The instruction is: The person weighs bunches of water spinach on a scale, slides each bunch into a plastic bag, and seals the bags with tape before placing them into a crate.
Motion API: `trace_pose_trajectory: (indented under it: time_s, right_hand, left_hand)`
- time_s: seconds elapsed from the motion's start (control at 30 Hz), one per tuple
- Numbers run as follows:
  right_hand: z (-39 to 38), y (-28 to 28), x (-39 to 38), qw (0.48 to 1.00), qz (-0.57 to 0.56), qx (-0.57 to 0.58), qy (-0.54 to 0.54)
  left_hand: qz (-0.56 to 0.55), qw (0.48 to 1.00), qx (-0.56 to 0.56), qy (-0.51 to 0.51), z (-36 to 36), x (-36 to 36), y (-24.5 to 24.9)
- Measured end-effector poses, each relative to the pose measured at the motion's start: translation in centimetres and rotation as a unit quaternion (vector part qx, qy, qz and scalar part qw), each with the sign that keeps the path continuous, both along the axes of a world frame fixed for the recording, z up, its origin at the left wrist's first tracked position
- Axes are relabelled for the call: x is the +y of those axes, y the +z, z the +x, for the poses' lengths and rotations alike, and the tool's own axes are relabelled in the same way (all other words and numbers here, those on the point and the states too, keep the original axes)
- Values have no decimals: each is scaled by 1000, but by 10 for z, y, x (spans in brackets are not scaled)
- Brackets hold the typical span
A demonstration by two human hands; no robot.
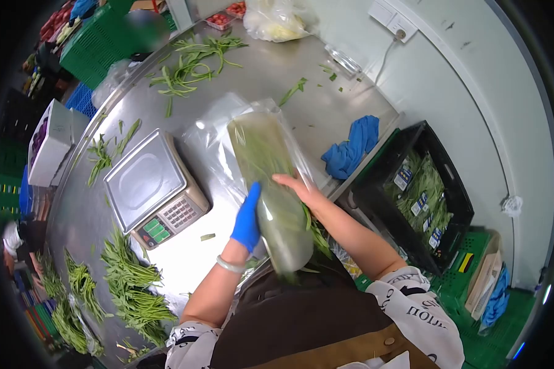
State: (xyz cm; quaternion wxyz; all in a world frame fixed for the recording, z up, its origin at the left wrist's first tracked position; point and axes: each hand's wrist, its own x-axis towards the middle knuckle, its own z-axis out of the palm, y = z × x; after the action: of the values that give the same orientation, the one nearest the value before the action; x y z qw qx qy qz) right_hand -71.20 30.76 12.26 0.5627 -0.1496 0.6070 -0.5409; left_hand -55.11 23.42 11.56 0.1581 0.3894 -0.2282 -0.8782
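Note:
A long clear plastic bag (268, 178) with leafy green vegetables inside lies slantwise in front of my body, its lower end near the apron. My left hand (247, 219), in a blue glove, presses against the bag's left side. On the right side, my bare right hand (298, 187) holds the bag with its fingers against the plastic. Some green leaves stick out beside the bag's lower right edge. More loose clear plastic (212, 138) spreads over the steel table (261, 67) at the upper left of the bag.
Left of the bag stands a weighing scale (157, 187). Bunches of greens (135, 286) lie at the lower left, loose stems (194, 67) farther back. A crumpled blue cloth or glove (353, 147) is at the right edge, beside a black crate (412, 197) of packed greens.

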Motion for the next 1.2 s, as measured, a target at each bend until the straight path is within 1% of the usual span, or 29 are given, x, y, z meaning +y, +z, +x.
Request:
trace_pose_trajectory:
  time_s: [0.03, 0.1, 0.13, 0.17, 0.2, 0.23, 0.27, 0.3, 0.37, 0.4, 0.47, 0.53, 0.57, 0.6, 0.7, 0.73, 0.77, 0.8, 0.83, 0.87, 0.93, 0.97, 1.0, 1.03, 1.07, 1.1, 1.13, 1.17, 1.2]
  right_hand:
    - [-1, 6, -9, 999, 16, 40, -3]
    - [6, 20, -21, 992, 45, 120, -4]
    - [13, 27, -25, 985, 57, 160, -1]
    - [21, 31, -28, 977, 67, 200, 2]
    - [32, 26, -27, 975, 33, 218, 4]
    - [44, 15, -17, 965, -19, 263, 5]
    - [57, 1, -2, 949, -71, 306, 5]
    - [69, -6, 11, 930, -123, 346, 5]
    - [71, 26, 42, 963, -137, 221, 77]
    - [70, 39, 58, 941, -154, 279, 115]
    - [67, 58, 79, 881, -187, 392, 187]
    - [68, 62, 84, 776, -230, 576, 114]
    - [69, 65, 86, 708, -246, 658, 75]
    - [70, 85, 68, 674, -234, 701, 0]
    - [65, 67, 61, 814, -145, 555, 87]
    - [64, 73, 72, 849, -132, 468, 207]
    - [78, 73, 77, 780, -176, 565, 204]
    - [86, 79, 83, 761, -248, 563, 205]
    - [91, 83, 88, 739, -318, 558, 206]
    - [91, 82, 90, 751, -331, 527, 221]
    - [79, 74, 84, 785, -233, 520, 242]
    - [73, 72, 79, 800, -182, 513, 253]
    - [70, 80, 67, 850, -146, 467, 196]
    - [65, 99, 60, 885, -129, 407, 186]
    - [61, 119, 52, 850, -181, 469, 158]
    - [60, 136, 50, 811, -227, 523, 131]
    - [62, 152, 50, 835, -235, 489, 96]
    - [63, 167, 48, 852, -247, 458, 59]
    - [62, 175, 44, 866, -260, 426, 24]
  left_hand:
    - [24, 1000, 6, -7, 5, 13, 2]
    - [15, 1000, -7, -22, 17, 32, 27]
    - [-22, 999, -29, -34, 29, 40, 16]
    - [-9, 999, -41, -30, 39, 41, 14]
    - [4, 998, -54, -25, 49, 39, 13]
    - [17, 997, -67, -20, 58, 34, 13]
    - [28, 999, -40, -19, 64, 28, 24]
    - [47, 996, -71, -10, 73, 21, 24]
    - [95, 995, 7, -2, 91, 15, 21]
    - [124, 992, 21, 16, 98, 21, 21]
    - [180, 981, 49, 50, 110, 33, 25]
    - [130, 989, -9, 72, 113, 52, 42]
    - [104, 991, -37, 82, 113, 59, 48]
    - [113, 989, -18, 90, 114, 63, 48]
    - [135, 987, -42, 73, 125, 72, 41]
    - [9, 998, -54, 34, 133, 78, 39]
    - [-118, 991, -66, -6, 144, 88, 36]
    - [-256, 959, -97, -79, 159, 96, 30]
    - [-390, 901, -134, -132, 174, 103, 23]
    - [-525, 802, -186, -215, 188, 98, 25]
    - [-522, 787, -225, -241, 191, 91, 20]
    - [-520, 778, -243, -254, 188, 84, 26]
    - [-376, 873, -230, -211, 179, 74, 27]
    - [-220, 939, -209, -160, 170, 61, 28]
    - [-235, 948, -173, -126, 163, 48, 48]
    - [-244, 955, -139, -94, 160, 38, 83]
    - [-245, 962, -95, -75, 155, 29, 115]
    - [-245, 965, -77, -50, 153, 23, 143]
    - [-257, 962, -86, -27, 149, 21, 149]
